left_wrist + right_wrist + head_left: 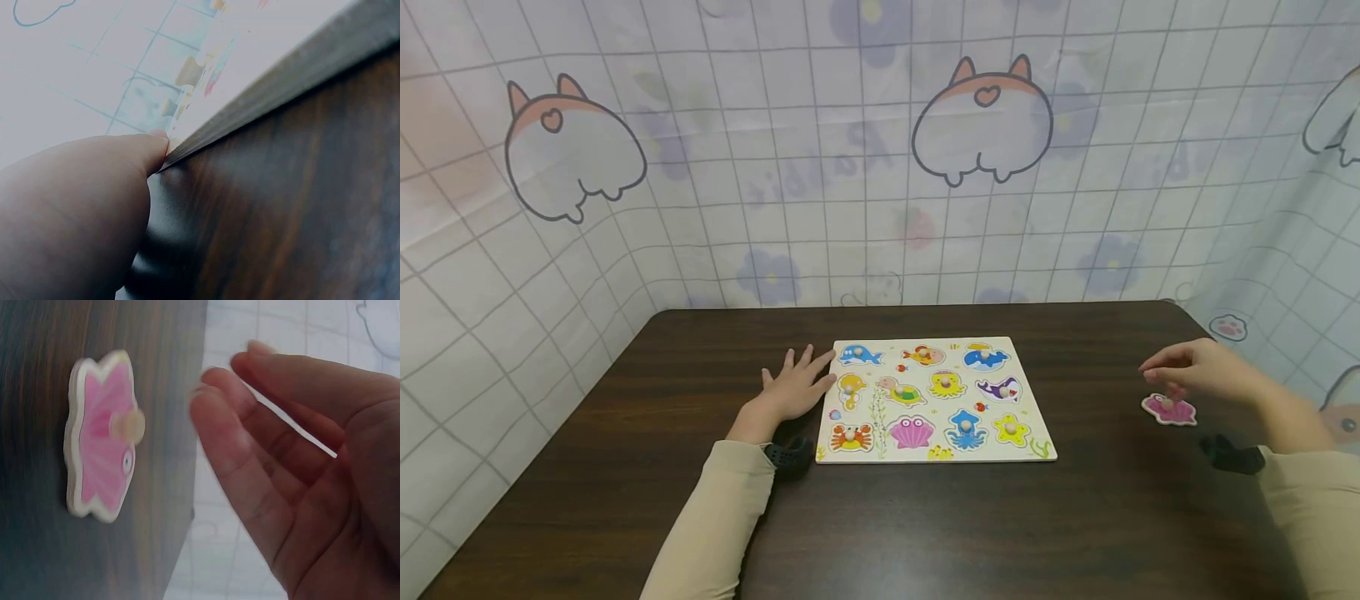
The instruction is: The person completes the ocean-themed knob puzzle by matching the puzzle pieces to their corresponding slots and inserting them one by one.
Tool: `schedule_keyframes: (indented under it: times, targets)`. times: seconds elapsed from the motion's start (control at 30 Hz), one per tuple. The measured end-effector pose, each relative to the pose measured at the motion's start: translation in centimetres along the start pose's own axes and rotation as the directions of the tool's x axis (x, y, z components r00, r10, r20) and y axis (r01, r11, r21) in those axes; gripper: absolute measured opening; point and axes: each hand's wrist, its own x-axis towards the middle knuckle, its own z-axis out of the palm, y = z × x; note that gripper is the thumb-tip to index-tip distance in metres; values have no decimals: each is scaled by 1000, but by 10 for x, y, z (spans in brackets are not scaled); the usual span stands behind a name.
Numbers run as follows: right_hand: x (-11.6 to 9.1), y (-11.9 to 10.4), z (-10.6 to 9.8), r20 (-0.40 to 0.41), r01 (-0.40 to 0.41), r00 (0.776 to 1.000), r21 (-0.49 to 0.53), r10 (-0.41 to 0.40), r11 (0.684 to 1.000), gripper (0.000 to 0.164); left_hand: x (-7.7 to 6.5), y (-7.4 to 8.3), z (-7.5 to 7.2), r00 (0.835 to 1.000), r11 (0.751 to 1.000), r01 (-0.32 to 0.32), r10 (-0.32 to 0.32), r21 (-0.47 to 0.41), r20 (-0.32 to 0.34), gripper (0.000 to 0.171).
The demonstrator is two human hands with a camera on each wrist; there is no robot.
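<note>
A light wooden knob puzzle board [880, 451] lies on the dark table, with several sea-animal pieces in it. My left hand [784, 395] rests on the table at the board's left side, fingers spread. In the left wrist view, the thumb [147, 150] meets the board's edge. Off to the right lies a pink shell puzzle piece [1167, 410] with a round wooden knob [129, 427] and a printed eye. Just above it hovers my right hand [1206, 371], fingers loosely bent; a gap separates fingers and knob in the right wrist view.
On the board, a pink shell picture [912, 432] shows no knob. Around it sit a crab [852, 437], a squid [966, 435] and a starfish [1011, 431]. Behind the dark wooden table [925, 533] hangs a white gridded curtain [850, 208] with cartoon prints.
</note>
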Motion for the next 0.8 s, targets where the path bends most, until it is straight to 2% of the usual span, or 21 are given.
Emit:
schedule_keyframes:
  times: [0.2, 0.53, 0.8]
  targets:
    - [-6, 15, -5, 90, -58, 995, 64, 52, 996, 30, 0, -1, -1, 1000, 1000, -3, 3, -2, 1, 61]
    - [-7, 31, -5, 169, -81, 984, 167, 52, 983, 28, -1, 0, -1, 1000, 1000, -11, 11, -14, 6, 61]
    - [-6, 45, -2, 234, -22, 971, 250, -39, 968, 29, -3, 1, -2, 1000, 1000, -13, 13, -18, 3, 60]
